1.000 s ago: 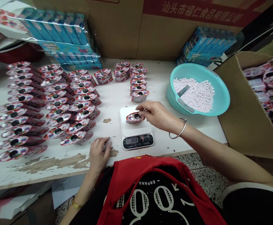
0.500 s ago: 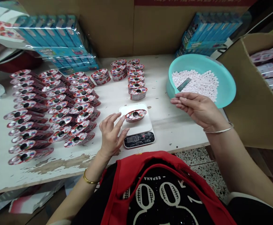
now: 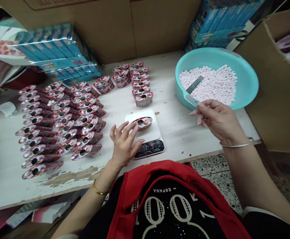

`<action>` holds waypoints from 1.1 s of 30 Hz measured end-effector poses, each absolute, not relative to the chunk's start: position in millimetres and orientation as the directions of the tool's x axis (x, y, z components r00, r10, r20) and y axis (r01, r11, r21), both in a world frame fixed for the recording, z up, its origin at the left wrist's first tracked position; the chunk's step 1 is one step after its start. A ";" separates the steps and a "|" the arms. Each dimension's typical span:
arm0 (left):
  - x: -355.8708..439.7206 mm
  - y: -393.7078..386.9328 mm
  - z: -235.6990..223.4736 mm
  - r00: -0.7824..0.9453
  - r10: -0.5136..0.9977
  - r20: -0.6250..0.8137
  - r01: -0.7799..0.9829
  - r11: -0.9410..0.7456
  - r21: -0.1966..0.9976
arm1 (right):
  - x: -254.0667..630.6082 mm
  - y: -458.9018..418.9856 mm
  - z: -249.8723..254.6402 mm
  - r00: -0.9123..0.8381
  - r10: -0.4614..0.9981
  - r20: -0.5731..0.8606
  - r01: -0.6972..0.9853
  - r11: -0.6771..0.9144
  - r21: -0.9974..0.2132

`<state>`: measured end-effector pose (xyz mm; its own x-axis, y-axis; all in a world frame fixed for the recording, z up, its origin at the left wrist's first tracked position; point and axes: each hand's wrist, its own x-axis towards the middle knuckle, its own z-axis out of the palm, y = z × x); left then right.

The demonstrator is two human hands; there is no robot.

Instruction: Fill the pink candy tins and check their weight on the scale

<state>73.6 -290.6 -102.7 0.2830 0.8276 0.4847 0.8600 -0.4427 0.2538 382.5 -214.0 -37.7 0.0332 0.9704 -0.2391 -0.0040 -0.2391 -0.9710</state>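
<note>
A small red and pink oval container [image 3: 146, 124] with a dark round opening stands on a white digital kitchen scale [image 3: 153, 133]. My left hand [image 3: 124, 146] is open beside it, fingers spread, the index fingertip at the container's left end; whether it presses on it is hard to tell. My right hand [image 3: 218, 121] is closed in a pinch near the front rim of a turquoise basin [image 3: 253, 79]. What the pinch holds, if anything, is hidden. Inside the basin lie many small pale pink candies [image 3: 218, 84] and a grey metal scoop [image 3: 194, 85].
Rows of similar containers [image 3: 85, 151] fill the table's left side, and a shorter row [image 3: 144, 99] stands behind the scale. Shrink-wrapped blue boxes [image 3: 57, 49] are at the back left, with more blue boxes [image 3: 212, 33] behind the basin. A cardboard box [image 3: 276, 109] stands at right.
My left fingers have come right up to the container on the scale. My right hand has shifted slightly right along the basin's front, its fingers more curled. The view has tilted a little.
</note>
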 end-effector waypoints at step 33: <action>44.0 -272.7 -90.6 0.097 0.832 0.546 0.824 -0.375 0.426 | 457.6 -89.1 -82.4 0.087 0.882 -0.464 0.978 -0.163 -0.127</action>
<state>44.0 -272.7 -90.6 0.0967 0.8322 0.5460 0.8236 -0.3749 0.4255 457.6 -89.1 -82.4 0.0868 0.8817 -0.4637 0.9785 -0.1629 -0.1267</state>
